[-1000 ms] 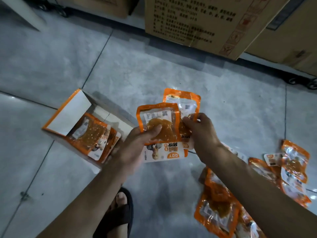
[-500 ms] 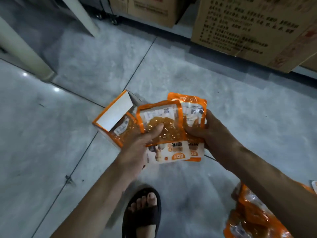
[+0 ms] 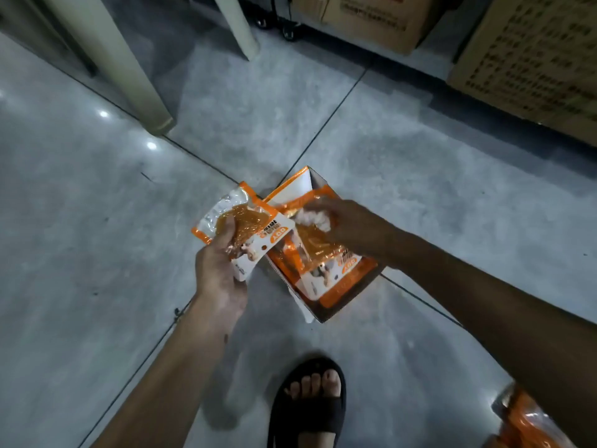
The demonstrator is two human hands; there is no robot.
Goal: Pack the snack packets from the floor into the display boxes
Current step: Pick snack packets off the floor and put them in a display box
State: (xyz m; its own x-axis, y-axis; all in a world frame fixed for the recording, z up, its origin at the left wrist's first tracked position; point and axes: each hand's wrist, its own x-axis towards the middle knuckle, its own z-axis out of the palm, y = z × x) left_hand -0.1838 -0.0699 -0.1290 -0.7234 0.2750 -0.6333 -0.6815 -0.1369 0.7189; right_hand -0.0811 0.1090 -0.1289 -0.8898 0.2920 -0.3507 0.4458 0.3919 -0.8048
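Holding a packet (image 3: 248,225) each, left hand (image 3: 219,276) and right hand (image 3: 352,228) crowd box (image 3: 295,190) near sandal (image 3: 307,412).

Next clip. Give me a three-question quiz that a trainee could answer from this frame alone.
1. True or false: the left hand holds a snack packet outside the display box.
2. Where is the right hand? A) hanging idle, holding nothing B) at the display box, gripping the top of a second packet that stands in it C) holding scissors
3. Fill in: more loose packets lie on the floor at the bottom ____ of the view.
Key: 1 true; 2 B; 3 right.
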